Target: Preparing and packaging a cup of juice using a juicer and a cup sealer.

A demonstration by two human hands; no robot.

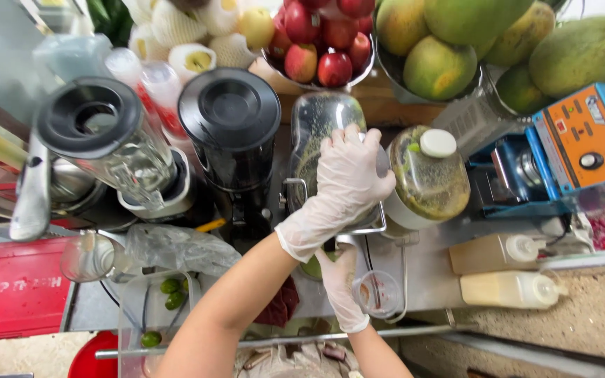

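Both my hands wear thin white gloves. My left hand [348,175] lies palm down on top of a juicer's clear cover [316,119], which is smeared inside with green pulp, and its fingers curl over it. My right hand [339,283] reaches up underneath the juicer, beside something green [311,268] below the spout. Its fingertips are hidden under the machine and my left wrist, so I cannot tell what it holds. A small clear plastic cup [377,292] stands just right of my right hand.
A clear jar with a white cap [430,175] stands right of the juicer, with two blender jugs [229,119] [99,133] to the left. Bowls of apples [320,42] and green mangoes [456,42] sit behind. An orange-and-blue machine [582,140], two squeeze bottles [509,288] and limes [171,292] are nearby.
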